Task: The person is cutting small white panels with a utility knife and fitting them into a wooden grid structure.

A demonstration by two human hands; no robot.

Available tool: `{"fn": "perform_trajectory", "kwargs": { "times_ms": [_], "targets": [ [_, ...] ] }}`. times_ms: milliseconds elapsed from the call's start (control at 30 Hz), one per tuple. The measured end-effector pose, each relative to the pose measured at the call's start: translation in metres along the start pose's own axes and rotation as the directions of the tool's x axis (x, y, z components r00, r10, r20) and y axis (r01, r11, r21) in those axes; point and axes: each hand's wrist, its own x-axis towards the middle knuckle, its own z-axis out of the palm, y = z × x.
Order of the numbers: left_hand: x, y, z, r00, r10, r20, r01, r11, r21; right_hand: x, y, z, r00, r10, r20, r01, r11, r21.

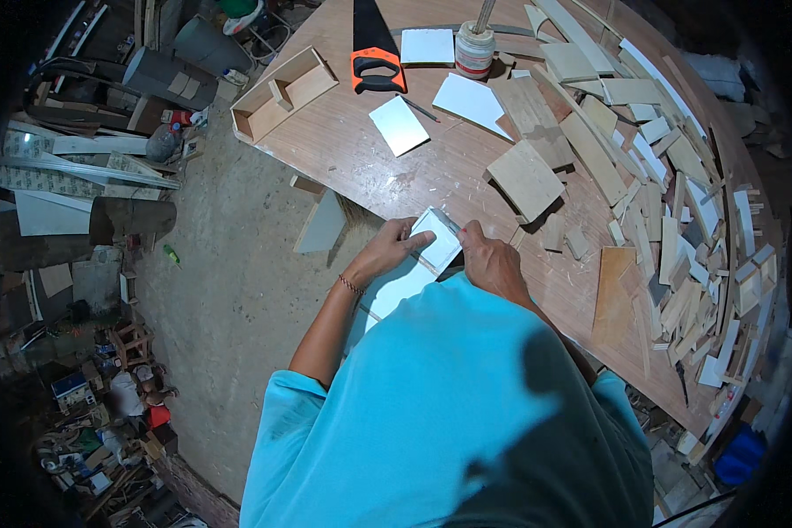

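Observation:
Close to my body, at the table's near edge, is a long white board with a small raised white frame at its far end. My left hand grips its left side, the thumb lying on the framed end. On the opposite side, my right hand is closed beside the frame's right edge. A thin greyish piece shows between that hand and the frame; I cannot make out what the fingers hold.
On the table lie a handsaw, an open wooden box, a white rectangular panel and a plywood block. A jar holds a brush. Wood offcuts crowd the right. Scrap lines the floor's left.

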Motion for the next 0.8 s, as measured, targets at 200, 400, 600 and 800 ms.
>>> {"fn": "perform_trajectory", "kwargs": {
  "times_ms": [200,400,600,800],
  "targets": [
    [0.005,-0.01,0.0,0.999,-0.05,0.012,0.047,0.989,0.142,0.001,0.0,-0.001,1.0,-0.009,0.004,0.01,0.999,-0.048],
    [0.005,-0.011,0.002,1.0,-0.006,0.022,0.005,0.999,0.031,0.004,0.005,0.01,0.991,-0.09,-0.104,0.08,0.992,-0.095],
    [0.002,-0.004,0.002,0.999,-0.025,0.03,0.023,0.998,0.066,0.002,0.004,0.011,0.988,-0.096,-0.121,0.085,0.992,-0.098],
    [0.008,-0.034,-0.001,0.994,-0.083,-0.076,0.089,0.993,0.073,-0.01,0.008,0.008,0.997,-0.063,-0.035,0.06,0.994,-0.088]
  ]
}}
